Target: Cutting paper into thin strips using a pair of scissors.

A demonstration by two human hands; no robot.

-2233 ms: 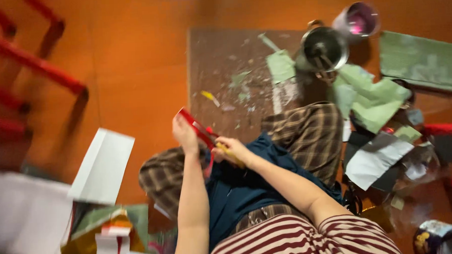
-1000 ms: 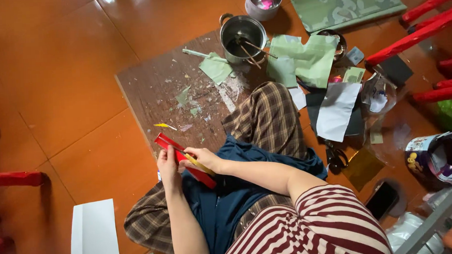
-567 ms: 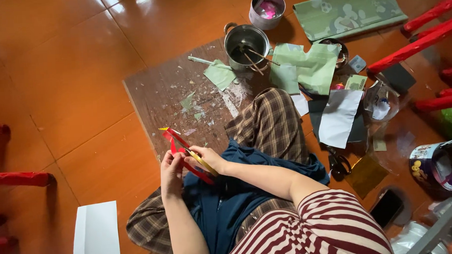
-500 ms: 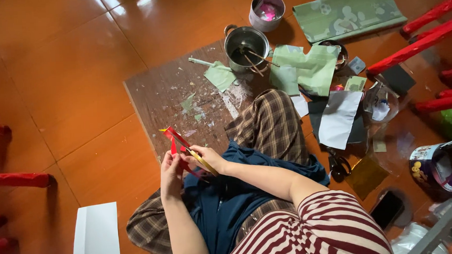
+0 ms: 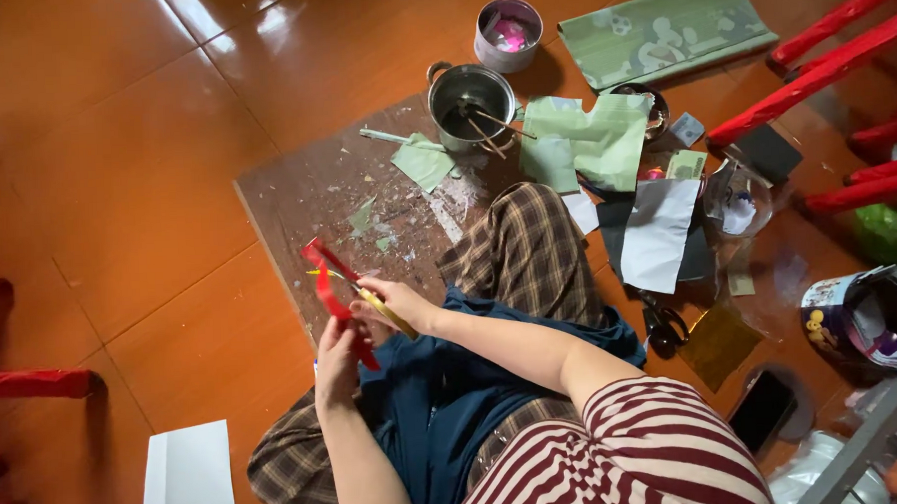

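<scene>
I sit cross-legged on the floor, looking down at my lap. My left hand [image 5: 336,363] pinches the lower end of a folded red paper strip [image 5: 328,282] that bends upward. My right hand [image 5: 396,304] grips yellow-handled scissors [image 5: 376,302], their blades meeting the red paper. Both hands hover over my knee, just at the near edge of a dark brown board [image 5: 308,202] strewn with paper scraps.
A metal pot [image 5: 470,102] with sticks and a purple tin [image 5: 507,33] stand beyond the board. Green paper sheets [image 5: 594,143], white paper [image 5: 662,235], black scissors [image 5: 663,326], a phone [image 5: 762,410] and a bucket [image 5: 858,317] lie to my right. Red chair legs [image 5: 828,30] flank both sides. A white sheet [image 5: 188,478] lies at left.
The view has swung and settled over my lap. The red strip has turned from lying slanted to bending upright in my left hand, with the scissors now against it.
</scene>
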